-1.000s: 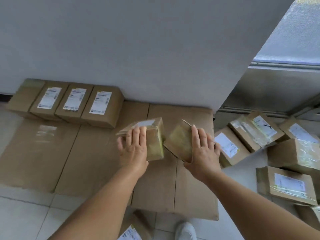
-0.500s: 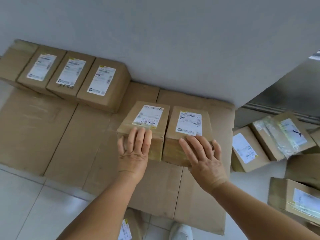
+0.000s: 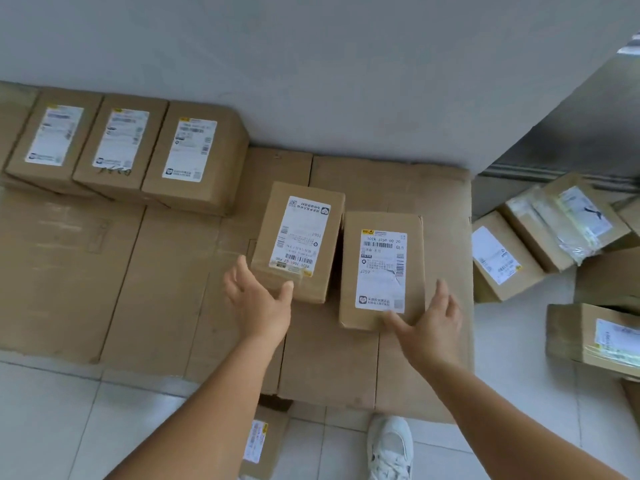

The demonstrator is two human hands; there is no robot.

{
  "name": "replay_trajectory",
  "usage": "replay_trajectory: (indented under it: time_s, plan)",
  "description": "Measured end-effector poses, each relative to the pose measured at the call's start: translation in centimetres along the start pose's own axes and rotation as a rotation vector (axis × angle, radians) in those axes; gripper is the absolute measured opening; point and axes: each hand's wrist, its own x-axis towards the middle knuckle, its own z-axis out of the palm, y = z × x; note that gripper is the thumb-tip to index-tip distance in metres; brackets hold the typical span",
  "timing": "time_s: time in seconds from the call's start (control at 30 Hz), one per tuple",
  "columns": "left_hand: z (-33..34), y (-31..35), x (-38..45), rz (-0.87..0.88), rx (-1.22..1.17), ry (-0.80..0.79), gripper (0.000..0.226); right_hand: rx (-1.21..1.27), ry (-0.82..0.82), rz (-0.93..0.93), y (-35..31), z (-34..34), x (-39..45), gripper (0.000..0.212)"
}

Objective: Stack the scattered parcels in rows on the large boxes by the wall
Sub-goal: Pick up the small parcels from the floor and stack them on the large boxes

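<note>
Resting on the large boxes [image 3: 166,271] at 12 o'clock, two stiff, probably light parcels [image 3: 298,242] want side grips; left hand [image 3: 258,299] and right hand [image 3: 427,318] spread wide, holding nothing.

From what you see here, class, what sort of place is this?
Probably a parcel sorting or storage room: labelled parcels in a row on flat large boxes by a wall, more scattered on the tiled floor.

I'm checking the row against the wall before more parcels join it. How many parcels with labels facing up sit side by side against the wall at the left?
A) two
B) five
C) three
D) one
C: three labelled parcels stand edge to edge along the wall.
</note>
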Motion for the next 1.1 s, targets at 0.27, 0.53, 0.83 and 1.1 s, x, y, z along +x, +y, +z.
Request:
replay_trajectory:
  time_s: [0.27,0.53,0.83,1.1]
  plan:
    - [-0.7,-1.3,3.6,-0.422,-0.656,-0.410,0.073,0.862,-0.182,0.378,-1.5,3.3,1.0,0.045]
    - [-1.8,0.0,8.1,-0.416,-0.781,-0.372,0.058,0.956,-0.239,0.303,-5.6,4.0,3.5,0.036]
    - [-2.8,3.2,14.9,-0.384,-0.708,-0.251,0.060,0.837,-0.306,0.195,-13.6,6.1,9.3,0.036]
    - [-1.2,6.1,15.8,-0.492,-0.772,-0.284,0.040,0.813,-0.056,0.256,-15.8,7.7,10.4,0.051]
